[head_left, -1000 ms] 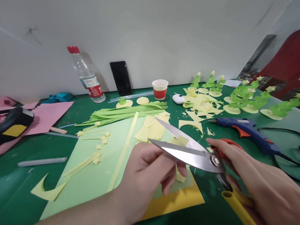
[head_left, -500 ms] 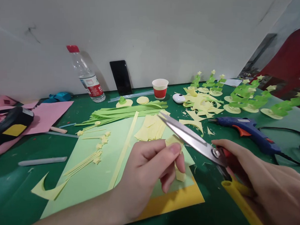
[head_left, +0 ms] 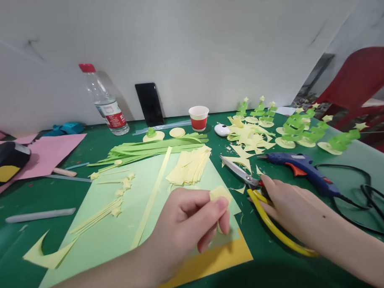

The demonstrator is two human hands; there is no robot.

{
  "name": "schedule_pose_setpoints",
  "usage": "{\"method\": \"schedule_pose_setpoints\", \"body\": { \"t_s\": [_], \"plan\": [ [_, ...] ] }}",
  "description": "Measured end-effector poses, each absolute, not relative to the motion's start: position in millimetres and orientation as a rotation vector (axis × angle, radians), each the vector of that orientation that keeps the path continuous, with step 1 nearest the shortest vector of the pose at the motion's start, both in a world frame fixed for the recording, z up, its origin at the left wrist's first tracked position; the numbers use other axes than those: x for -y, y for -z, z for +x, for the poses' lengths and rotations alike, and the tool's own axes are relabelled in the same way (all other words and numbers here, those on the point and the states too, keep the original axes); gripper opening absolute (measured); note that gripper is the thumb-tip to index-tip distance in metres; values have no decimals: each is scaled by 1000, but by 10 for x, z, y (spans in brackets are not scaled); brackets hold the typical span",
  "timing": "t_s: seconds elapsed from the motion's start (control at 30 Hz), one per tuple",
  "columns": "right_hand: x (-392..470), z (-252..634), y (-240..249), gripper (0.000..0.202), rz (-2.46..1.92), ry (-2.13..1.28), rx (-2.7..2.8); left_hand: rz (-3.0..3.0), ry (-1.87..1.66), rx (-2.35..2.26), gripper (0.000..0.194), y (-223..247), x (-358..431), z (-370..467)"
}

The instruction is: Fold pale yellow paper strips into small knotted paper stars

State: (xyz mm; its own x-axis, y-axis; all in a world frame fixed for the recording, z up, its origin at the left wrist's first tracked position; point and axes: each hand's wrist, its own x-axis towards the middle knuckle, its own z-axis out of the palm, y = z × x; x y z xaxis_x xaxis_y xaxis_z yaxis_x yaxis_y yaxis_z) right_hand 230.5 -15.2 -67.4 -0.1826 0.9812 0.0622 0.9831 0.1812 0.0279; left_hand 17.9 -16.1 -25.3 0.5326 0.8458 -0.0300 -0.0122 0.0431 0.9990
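Observation:
My left hand (head_left: pixel 194 223) pinches a small pale yellow paper piece (head_left: pixel 221 194) between thumb and fingers, above a light green sheet (head_left: pixel 144 234). To the right, my right hand (head_left: pixel 291 203) is closed around a pair of scissors (head_left: pixel 241 171) just below the pivot, its thumb on top. The scissors lie low by the green table surface, blades pointing away to the left and appearing closed, one yellow handle (head_left: pixel 270 225) showing. Beyond my left hand, a fanned stack of yellow paper strips (head_left: pixel 189 165) rests on the green sheet, left of the scissor tips.
A blue glue gun (head_left: pixel 303 167) with a black cord lies right of the scissors. Yellow scraps (head_left: pixel 250 133), green spiral paper pieces with stars (head_left: pixel 308 131), a paper cup (head_left: pixel 199 118), a phone (head_left: pixel 149 104) and a bottle (head_left: pixel 111 115) stand farther back. Green strips (head_left: pixel 148 147) lie behind the sheet.
My right hand has carried the scissors away from the left hand and down to the table, and the blades have swung lower. The left hand still pinches the paper. The view has shifted slightly.

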Motion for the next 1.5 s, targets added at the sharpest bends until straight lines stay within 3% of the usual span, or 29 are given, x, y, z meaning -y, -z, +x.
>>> {"method": "schedule_pose_setpoints", "body": {
  "t_s": [0.2,0.33,0.4,0.6,0.87,1.0,1.23,1.37,1.5],
  "plan": [
    [313,2214,337,26,-1345,59,2422,1377,-525,-733,39,308,146,177],
    [306,2034,217,9,-879,-402,2259,1304,-395,-585,39,381,111,168],
    [281,1999,223,10,-784,-544,2227,1297,-387,-556,38,413,86,164],
    [254,2014,258,11,-720,-427,2164,1468,-537,-670,33,415,108,196],
    [310,1959,266,24,-759,34,2147,1809,-794,-777,31,385,225,236],
    [300,1977,267,15,-726,49,2141,1711,-768,-727,34,351,208,219],
    [276,1912,180,23,-691,60,2084,1620,-754,-701,34,367,198,218],
    [297,1938,270,16,-789,58,2132,1582,-857,-823,16,380,197,249],
    [303,1976,373,22,-802,-18,2201,1479,-868,-908,7,367,196,282]
  ]
}}
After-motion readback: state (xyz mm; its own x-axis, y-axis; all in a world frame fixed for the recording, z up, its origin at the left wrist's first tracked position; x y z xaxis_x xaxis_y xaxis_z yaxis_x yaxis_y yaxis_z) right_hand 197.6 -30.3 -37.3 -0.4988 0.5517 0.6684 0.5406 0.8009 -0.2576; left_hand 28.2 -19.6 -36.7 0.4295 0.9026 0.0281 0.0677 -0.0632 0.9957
